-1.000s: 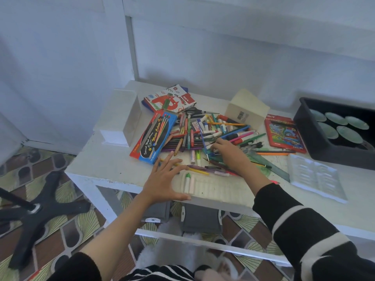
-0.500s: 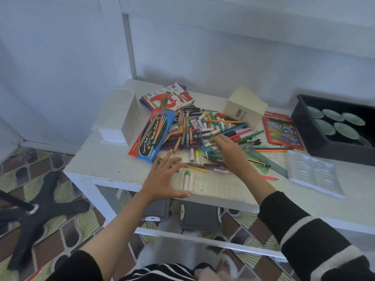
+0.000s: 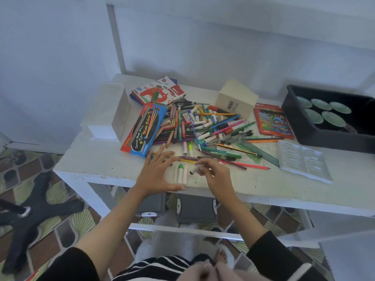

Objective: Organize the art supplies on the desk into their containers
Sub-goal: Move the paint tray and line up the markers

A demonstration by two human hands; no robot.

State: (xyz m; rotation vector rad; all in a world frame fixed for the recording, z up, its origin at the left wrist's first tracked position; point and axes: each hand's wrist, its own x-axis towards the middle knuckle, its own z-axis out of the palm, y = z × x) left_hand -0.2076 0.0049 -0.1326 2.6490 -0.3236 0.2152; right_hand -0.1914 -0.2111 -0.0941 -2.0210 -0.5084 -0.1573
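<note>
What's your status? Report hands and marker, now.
Left hand open at left end of white ridged plastic tray. Right hand pinching short white dark-tipped marker over it. Loose pen pile behind, nothing blocking.

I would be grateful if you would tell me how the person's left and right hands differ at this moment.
The left hand is open with its fingers spread; the right hand has its fingers curled. The left hand holds nothing and appears to rest on the desk; the right hand pinches a white marker with a dark tip. Both hands are near the desk's front edge, beside the white tray.
</note>
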